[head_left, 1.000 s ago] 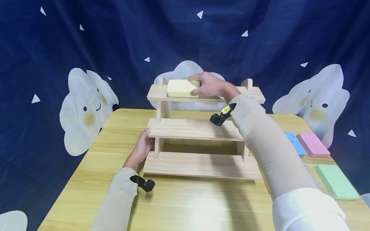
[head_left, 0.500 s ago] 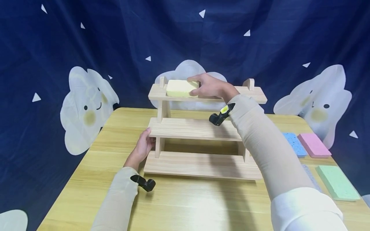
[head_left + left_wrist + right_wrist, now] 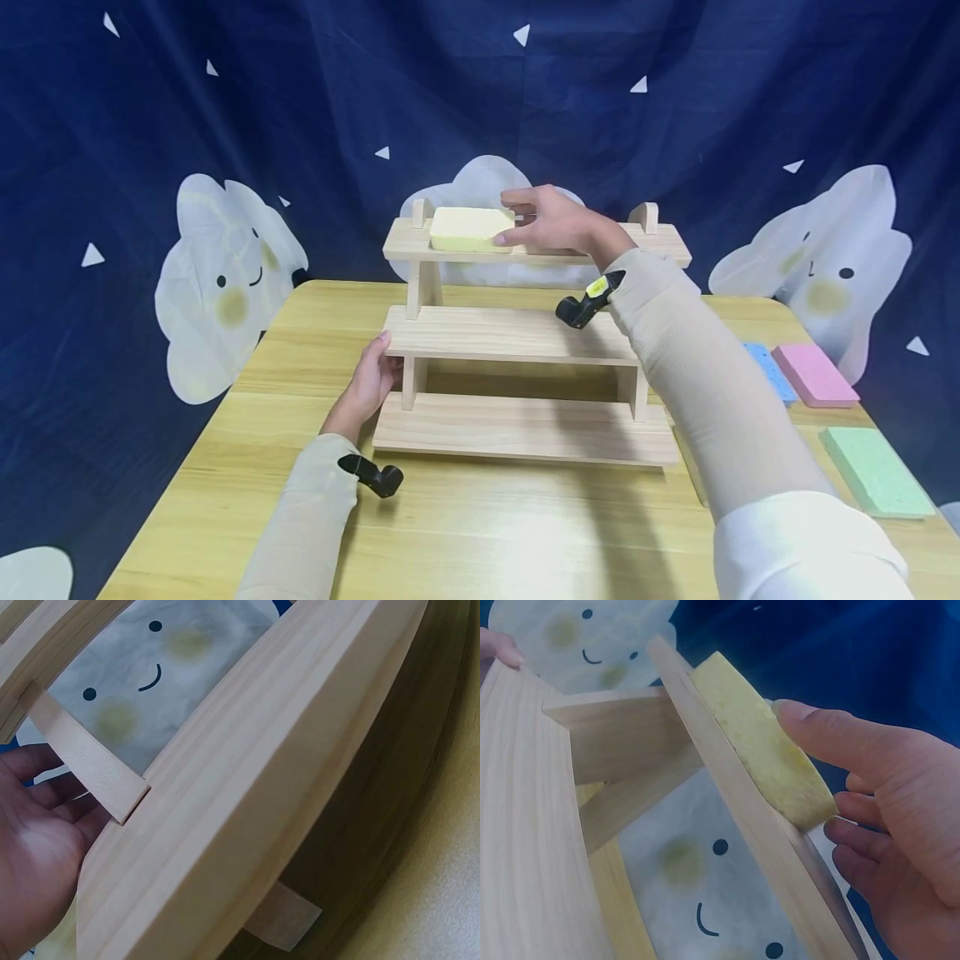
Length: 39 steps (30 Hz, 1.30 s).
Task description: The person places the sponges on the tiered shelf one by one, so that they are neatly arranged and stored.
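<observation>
A three-tier wooden shelf rack (image 3: 510, 333) stands on the table. My left hand (image 3: 367, 383) grips the left end of its middle tier, thumb on top and the other fingers below. In the left wrist view, the left hand's (image 3: 30, 855) fingers reach behind a wooden upright. A pale yellow sponge (image 3: 471, 227) lies flat on the left part of the top tier. My right hand (image 3: 558, 221) is at the sponge's right end, fingers loosely spread. The right wrist view has the thumb at the edge of the sponge (image 3: 757, 742), the other fingers close to its end.
On the table's right side lie a blue sponge (image 3: 771, 373), a pink sponge (image 3: 816, 377) and a green sponge (image 3: 876, 471). My right sleeve (image 3: 720, 392) partly covers the blue one. A dark blue curtain (image 3: 337, 92) with cloud prints hangs behind.
My right hand has loosened around the yellow sponge and moved slightly right, its index finger coming off the top. The sponge stays on the top tier; my left hand keeps its hold.
</observation>
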Available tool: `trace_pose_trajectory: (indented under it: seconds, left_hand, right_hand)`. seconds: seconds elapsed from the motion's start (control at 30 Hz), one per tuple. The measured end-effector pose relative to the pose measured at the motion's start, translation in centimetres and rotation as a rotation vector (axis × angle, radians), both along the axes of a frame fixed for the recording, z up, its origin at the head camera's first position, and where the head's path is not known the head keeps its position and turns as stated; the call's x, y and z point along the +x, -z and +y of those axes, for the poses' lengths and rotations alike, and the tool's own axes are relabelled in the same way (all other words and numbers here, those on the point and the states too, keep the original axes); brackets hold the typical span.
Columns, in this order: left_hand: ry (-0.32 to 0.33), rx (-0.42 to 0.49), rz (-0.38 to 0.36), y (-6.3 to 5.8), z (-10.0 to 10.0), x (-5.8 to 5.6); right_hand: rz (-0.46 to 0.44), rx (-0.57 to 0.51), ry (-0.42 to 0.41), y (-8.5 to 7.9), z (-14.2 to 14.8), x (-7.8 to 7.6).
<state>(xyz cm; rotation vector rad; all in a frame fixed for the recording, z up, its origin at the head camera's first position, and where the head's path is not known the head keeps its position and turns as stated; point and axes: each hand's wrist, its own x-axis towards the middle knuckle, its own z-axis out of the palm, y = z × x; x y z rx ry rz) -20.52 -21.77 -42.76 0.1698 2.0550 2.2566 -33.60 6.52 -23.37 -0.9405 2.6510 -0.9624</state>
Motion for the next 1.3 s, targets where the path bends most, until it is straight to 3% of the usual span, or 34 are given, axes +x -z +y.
trace_pose_trajectory:
  seconds: [0.17,0.43,0.93,1.3]
  left_hand:
    - [0.005,-0.013,0.0,0.1,-0.1,0.0]
    - [0.001,0.01,-0.017,-0.1,-0.3,0.0]
    - [-0.005,0.038,-0.036,0.6,-0.7,-0.4]
    - [-0.001,0.004,-0.018,-0.3,-0.2,0.1]
  right_hand:
    - [-0.026,-0.015,0.038,-0.2,1.4,0.4]
    - [0.024,0.038,0.073,-0.4,4.0,1.0]
    - [-0.004,0.017,0.17,0.6,9.6,3.1]
    - [0.005,-0.05,0.241,0.9,12.4,4.8]
